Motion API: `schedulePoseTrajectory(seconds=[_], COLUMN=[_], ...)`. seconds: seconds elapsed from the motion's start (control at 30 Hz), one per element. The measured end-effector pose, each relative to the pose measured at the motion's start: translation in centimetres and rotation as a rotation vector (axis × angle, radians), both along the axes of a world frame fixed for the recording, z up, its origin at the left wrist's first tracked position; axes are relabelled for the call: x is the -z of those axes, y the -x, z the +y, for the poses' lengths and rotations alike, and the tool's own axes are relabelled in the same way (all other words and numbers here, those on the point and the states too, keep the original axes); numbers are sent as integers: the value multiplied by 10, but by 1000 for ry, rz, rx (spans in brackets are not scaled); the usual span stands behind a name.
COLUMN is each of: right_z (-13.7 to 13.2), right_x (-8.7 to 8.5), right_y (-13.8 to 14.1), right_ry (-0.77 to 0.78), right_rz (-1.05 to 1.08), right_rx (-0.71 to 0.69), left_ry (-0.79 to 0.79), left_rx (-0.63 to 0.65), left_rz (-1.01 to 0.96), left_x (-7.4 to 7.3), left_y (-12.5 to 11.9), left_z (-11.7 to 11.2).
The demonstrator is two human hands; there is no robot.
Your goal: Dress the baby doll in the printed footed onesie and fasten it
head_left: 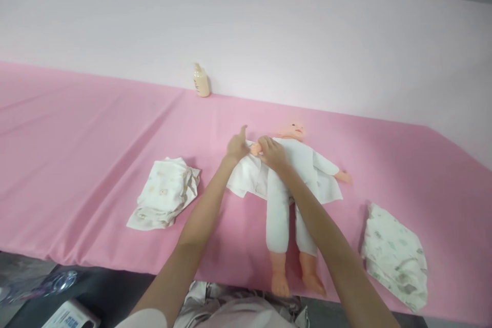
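Note:
A baby doll (279, 215) in white clothing lies on its back on the pink cloth, its bare feet towards me and its head partly cut off from sight by its pale body. Beneath its upper body a white garment (248, 179) is spread out. My right hand (272, 152) is closed around the doll's arm near the wrist, and the doll's small hand (255, 149) pokes out beside it. Just left of that, my left hand (238, 146) touches the garment's edge, with one digit pointing up; its other fingers are mostly hidden.
Folded patterned cloths lie at left (163, 192) and right (395, 256). A cream pump bottle (201, 81) stands at the back against the white wall (154, 25). Below the pink-covered table (96, 164) are a clear plastic bottle (42, 286) and a white labelled object (71, 316).

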State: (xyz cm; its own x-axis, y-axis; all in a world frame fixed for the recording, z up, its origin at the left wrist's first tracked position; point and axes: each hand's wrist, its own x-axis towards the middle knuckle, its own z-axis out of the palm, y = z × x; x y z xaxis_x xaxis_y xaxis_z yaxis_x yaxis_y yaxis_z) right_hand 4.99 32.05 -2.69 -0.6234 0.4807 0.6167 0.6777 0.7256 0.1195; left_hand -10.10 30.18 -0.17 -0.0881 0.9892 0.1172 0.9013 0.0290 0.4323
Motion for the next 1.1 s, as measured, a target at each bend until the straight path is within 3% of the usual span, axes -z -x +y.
schedulePoseTrajectory(seconds=[0.2,0.4,0.6,0.77,0.9,1.03,1.1], right_z=[-10,-28,-42,-55,-71,-95,-108], right_x=[2,0,-3,-1,3,4,5], right_y=[14,20,22,16,-9,-60,-85], right_ry=[159,229,263,291,308,342,434], right_rz=[-77,-200,-253,-272,-91,254,442], right_rx=[217,306,316,227,243,449,540], left_ry=[-202,-213,-200,-81,45,262,237], left_rx=[141,186,254,217,138,29,6], left_rz=[-206,-279,-317,-329,-71,194,185], left_x=[-30,-53,-48,-37,-35,-36,-36], left_y=[11,6,-20,-21,-15,-9,-5], left_z=[-13,-30,-32,-22,-22,-24,-22])
